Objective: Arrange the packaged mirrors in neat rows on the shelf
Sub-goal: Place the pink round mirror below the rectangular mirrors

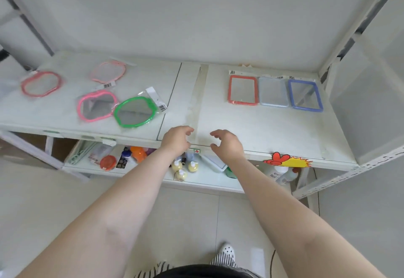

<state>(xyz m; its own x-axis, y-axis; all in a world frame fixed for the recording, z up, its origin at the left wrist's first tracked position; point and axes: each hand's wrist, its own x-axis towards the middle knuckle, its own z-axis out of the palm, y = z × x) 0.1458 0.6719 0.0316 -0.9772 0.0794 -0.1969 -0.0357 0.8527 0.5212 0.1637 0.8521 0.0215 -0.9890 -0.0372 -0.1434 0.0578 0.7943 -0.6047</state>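
While both of our hands hover at the front edge of the shelf (pixel 273 129), neither holds anything. Our left hand (pixel 176 140) has its fingers loosely curled with a gap between thumb and fingertips, and our right hand (pixel 226 144) is spread wider, thumb and fingers arched apart like a claw. They sit just beside each other, apart, over the taped seam (pixel 197 102) between the two shelf boards; we cannot tell whether either touches the board.

We count seven packaged mirrors in all. Beyond and to the left of our left hand lie four apple-shaped ones, scattered: the green mirror (pixel 135 111) nearest the hand, the bright pink mirror (pixel 97 106) overlapping its left side, the pale pink mirror (pixel 108 71) farther back, and the red mirror (pixel 41 83) farthest left. Beyond and to the right of our right hand, three rectangular ones lie side by side in one row near the back: the orange mirror (pixel 242 89) closest to the hand's line, the light blue mirror (pixel 273 91) in the middle, the dark blue mirror (pixel 305 95) outermost.

Below our hands, on the lower shelf (pixel 207 181), stand three small yellow bottles (pixel 181 168).
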